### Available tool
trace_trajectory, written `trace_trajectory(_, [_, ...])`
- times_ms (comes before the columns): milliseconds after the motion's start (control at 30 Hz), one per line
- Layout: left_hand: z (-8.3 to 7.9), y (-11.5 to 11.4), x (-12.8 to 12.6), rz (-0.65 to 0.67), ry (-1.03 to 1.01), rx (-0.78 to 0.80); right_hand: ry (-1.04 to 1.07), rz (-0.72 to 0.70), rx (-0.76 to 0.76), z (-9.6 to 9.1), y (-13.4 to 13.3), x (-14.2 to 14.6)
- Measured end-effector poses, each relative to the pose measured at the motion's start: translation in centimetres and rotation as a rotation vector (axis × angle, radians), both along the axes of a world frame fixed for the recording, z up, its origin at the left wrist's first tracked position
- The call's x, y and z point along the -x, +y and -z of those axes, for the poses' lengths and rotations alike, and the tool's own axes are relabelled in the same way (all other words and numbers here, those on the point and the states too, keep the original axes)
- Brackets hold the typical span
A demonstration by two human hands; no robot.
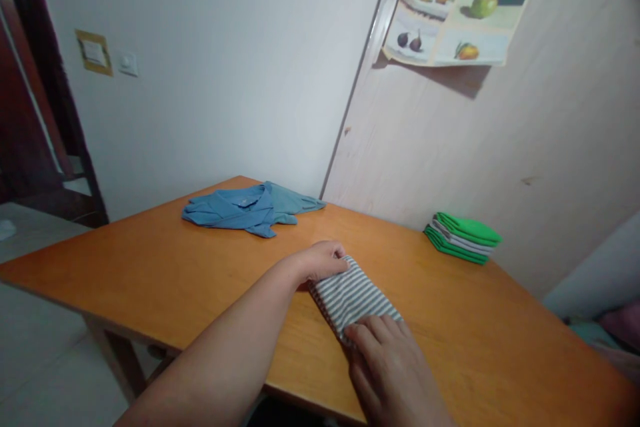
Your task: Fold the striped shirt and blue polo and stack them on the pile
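A folded striped cloth (356, 290), grey and white, lies on the wooden table in front of me, in a neat rectangle. My left hand (324, 261) grips its far left end, thumb on top and fingers curled over the edge. At the near end, my right hand (383, 353) holds the cloth with bent fingers on its upper face; the thumb is mostly hidden. What kind of garment it is cannot be made out from the folded shape.
On the orange-brown table (210, 287), a blue collared shirt (235, 208) lies loosely spread at the back left. A folded stack of green and grey cloths (463, 238) sits at the back right by the wall. A fruit poster (457, 13) hangs above.
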State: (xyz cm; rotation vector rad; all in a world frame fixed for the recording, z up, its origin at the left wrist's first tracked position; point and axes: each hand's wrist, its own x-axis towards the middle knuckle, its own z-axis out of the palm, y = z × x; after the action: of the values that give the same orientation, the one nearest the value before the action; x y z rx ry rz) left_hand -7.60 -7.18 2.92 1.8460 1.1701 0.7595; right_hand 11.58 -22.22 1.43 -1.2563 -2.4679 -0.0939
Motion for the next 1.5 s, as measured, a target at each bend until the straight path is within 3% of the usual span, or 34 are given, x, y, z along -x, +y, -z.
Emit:
trace_trajectory(200, [0.8, 0.3, -0.2, -0.032, -0.010, 0.020, 0.140, 0.026, 0.039, 0.0, 0.6, -5.2])
trace_trajectory(333, [0.8, 0.7, -0.2, -0.077, -0.027, -0.018, 0.425, 0.218, 0.054, 0.4, 1.0, -8.6])
trace_trajectory(433, [0.6, 0.7, -0.4, -0.098, -0.097, -0.037, 0.530, 0.326, 0.009, 0.2, 1.4, -9.3])
trace_trajectory(667, [0.5, -0.1, -0.4, 0.142, -0.180, -0.035, 0.432, 0.172, -0.014, 0.4, 1.7, -6.7])
trace_trajectory(933, [1.0, 0.8, 1.0, 0.280, -0.104, 0.076, 0.223, 0.201, 0.137, 0.8, 1.7, -6.6])
trace_trajectory(1133, [0.8, 0.5, 0.6, 0.202, -0.177, 0.063, 0.382, 0.160, 0.120, -0.6, 3.3, -6.3])
trace_trajectory(1333, [1.6, 1.6, 0.4, 0.079, -0.232, 0.047, 0.416, 0.108, 0.052, -3.0, 4.6, -2.7])
trace_trajectory(1500, [1.9, 2.0, 0.5, 0.055, -0.225, 0.038, 0.214, -0.010, 0.191, -1.8, 5.4, 0.4])
